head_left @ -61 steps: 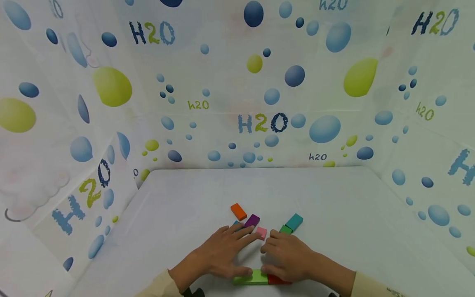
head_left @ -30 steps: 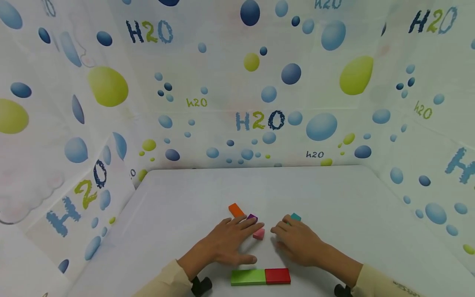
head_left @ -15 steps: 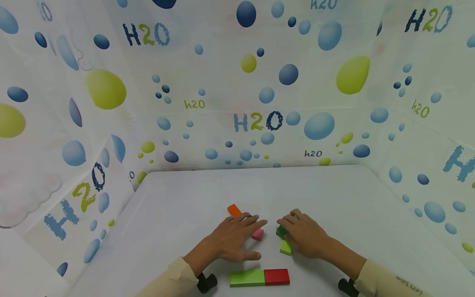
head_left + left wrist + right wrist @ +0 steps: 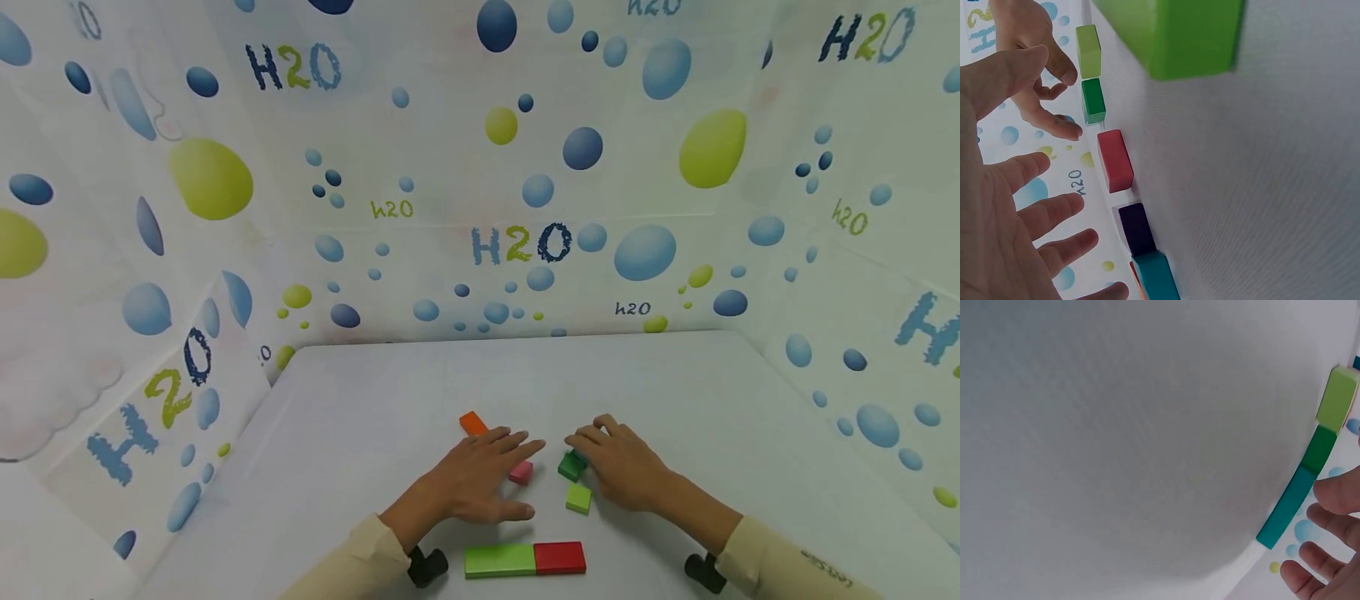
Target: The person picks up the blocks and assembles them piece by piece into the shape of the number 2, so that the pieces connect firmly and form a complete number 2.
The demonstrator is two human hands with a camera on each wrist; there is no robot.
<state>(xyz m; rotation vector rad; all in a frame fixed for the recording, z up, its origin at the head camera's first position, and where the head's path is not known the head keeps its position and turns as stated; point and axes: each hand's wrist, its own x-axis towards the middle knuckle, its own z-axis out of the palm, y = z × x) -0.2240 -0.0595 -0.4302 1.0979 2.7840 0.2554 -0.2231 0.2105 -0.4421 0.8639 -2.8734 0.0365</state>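
My left hand (image 4: 480,479) hovers with spread fingers over a group of coloured blocks and holds nothing. Beside its fingers lie an orange block (image 4: 472,423) and a pink-red block (image 4: 521,473). A dark purple block (image 4: 1137,228) and a blue block (image 4: 1157,275) show in the left wrist view; the hand hides them from the head view. My right hand (image 4: 626,467), its fingers loosely bent, is over a teal block (image 4: 1286,509) without gripping it. Next to that teal block is a dark green block (image 4: 572,466), with a small lime block (image 4: 578,498) nearer me.
A long light-green block (image 4: 499,561) and a red block (image 4: 559,558) lie end to end near the front of the white table (image 4: 375,392). Patterned sheets (image 4: 450,167) stand behind and at both sides. A dark wrist mount (image 4: 427,567) shows below the left sleeve.
Both hands have left the light-green and red row, moving up and away from me. My right hand has shifted right, uncovering the lime block. My left hand has drifted slightly right.
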